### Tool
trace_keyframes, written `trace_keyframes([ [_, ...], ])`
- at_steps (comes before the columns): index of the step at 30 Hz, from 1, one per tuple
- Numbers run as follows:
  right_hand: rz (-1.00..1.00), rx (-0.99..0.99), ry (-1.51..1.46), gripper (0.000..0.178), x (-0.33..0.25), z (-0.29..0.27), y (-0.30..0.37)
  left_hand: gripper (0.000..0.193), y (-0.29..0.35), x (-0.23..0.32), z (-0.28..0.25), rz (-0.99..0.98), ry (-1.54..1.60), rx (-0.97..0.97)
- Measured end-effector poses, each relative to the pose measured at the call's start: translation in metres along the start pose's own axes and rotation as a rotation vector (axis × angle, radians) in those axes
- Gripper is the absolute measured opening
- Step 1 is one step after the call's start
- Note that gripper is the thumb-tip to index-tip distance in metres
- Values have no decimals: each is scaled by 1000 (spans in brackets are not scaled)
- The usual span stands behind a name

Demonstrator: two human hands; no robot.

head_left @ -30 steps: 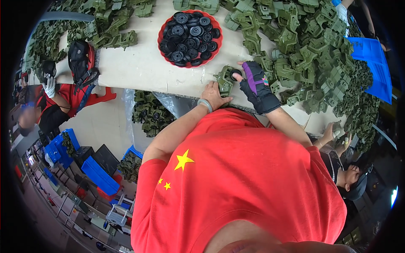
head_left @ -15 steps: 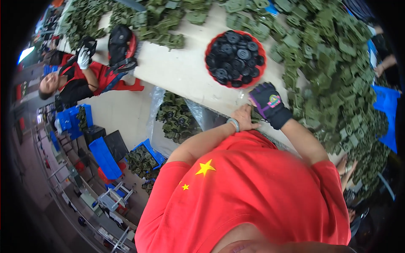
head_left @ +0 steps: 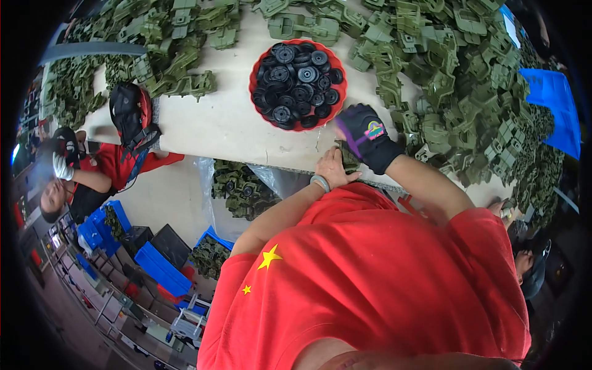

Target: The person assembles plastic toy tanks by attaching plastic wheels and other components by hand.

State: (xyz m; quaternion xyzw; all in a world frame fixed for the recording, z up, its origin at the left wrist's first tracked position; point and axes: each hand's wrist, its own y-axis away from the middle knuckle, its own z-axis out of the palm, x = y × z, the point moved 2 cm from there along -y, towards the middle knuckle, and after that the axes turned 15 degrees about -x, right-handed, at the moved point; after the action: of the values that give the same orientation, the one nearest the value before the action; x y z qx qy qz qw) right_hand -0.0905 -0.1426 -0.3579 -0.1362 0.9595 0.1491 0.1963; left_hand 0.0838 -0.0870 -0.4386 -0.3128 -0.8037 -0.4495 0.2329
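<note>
My bare left hand [head_left: 332,168], a pale bracelet at its wrist, grips a small green plastic part [head_left: 350,160] at the table's near edge, between thumb and fingers. Just right of it, my right hand [head_left: 368,138] wears a black and purple fingerless glove and is closed, knuckles up, against the same part. Whatever its fingers hold is hidden beneath the glove. Beyond the hands stands a red scalloped bowl [head_left: 252,86] heaped with black toy wheels [head_left: 307,74].
Heaps of green plastic parts [head_left: 456,80] cover the table's [head_left: 216,126] right and far sides. A black and red backpack [head_left: 128,117] lies at the left edge. Below it, a plastic-lined container holds green assemblies [head_left: 242,188]. Another person [head_left: 92,172] sits at left; others are at right.
The view has shifted, so the bowl and table appear further left. My right hand has shifted slightly beside the green part; my left hand stays on it.
</note>
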Motion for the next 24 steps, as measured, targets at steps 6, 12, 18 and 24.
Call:
trace_keyframes([
  [6,-137,-89,68,26,-9,-14,10,100,-2,5,-1,0,-13,-24],
  [12,55,-39,-77,23,3,-1,3,94,1,2,7,58,-21,95],
  [18,263,159,-96,26,8,7,5,90,2,10,5,11,-61,103],
  [24,-55,-70,52,35,-11,-4,2,84,7,21,8,-113,102,50],
])
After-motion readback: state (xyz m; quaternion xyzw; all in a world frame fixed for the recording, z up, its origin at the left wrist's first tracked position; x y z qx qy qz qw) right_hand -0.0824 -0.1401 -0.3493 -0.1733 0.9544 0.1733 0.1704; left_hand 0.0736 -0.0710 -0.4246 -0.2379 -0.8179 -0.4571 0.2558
